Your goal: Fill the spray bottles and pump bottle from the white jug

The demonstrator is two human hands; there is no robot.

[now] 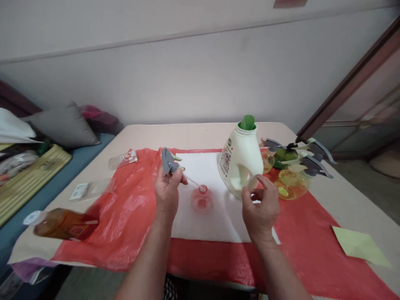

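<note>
My left hand [167, 189] is closed around a grey trigger spray head [169, 161]. Its thin dip tube slants down to the right, the end reaching the mouth of a small round clear pinkish bottle [201, 201]. That bottle stands on a white sheet [200, 227]. My right hand [261, 206] is half curled in front of a large cream jug [242, 156], thumb and index finger apart with nothing visible between them. From the jug's neck sticks a green piece [248, 122], like a scoop or funnel.
Round spray bottles, yellow [292, 183] and green [285, 157], cluster at the right. An amber bottle [64, 223] lies at the left. Red plastic sheeting [125, 216] covers the table. A yellow paper [359, 245] lies right; clear packets [90, 190] lie left.
</note>
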